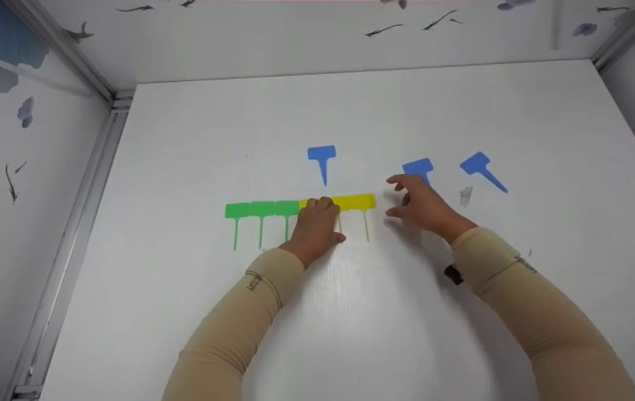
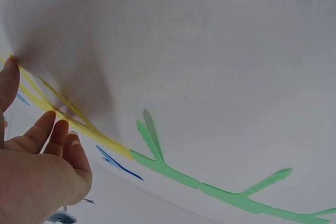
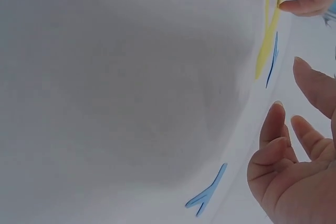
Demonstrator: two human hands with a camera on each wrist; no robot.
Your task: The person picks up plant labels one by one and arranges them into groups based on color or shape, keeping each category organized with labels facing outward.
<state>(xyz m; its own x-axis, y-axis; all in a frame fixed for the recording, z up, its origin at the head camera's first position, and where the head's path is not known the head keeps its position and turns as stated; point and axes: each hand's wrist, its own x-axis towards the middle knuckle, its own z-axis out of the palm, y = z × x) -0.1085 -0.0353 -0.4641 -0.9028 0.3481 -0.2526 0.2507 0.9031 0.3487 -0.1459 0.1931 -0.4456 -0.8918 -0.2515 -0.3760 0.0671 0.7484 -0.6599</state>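
Count: 3 green tags (image 1: 262, 209) | 3 yellow tags (image 1: 353, 202) | 3 blue tags (image 1: 322, 152) | left hand (image 1: 316, 225), right hand (image 1: 426, 206): ungripping

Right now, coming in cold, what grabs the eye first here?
The bright row mid-way across the white table: green tags on the left running straight into yellow tags, with the left hand touching the yellow stretch. Then three blue tags beyond it, one above the row, two farther right. The right hand, holding nothing, is off the row's yellow end.
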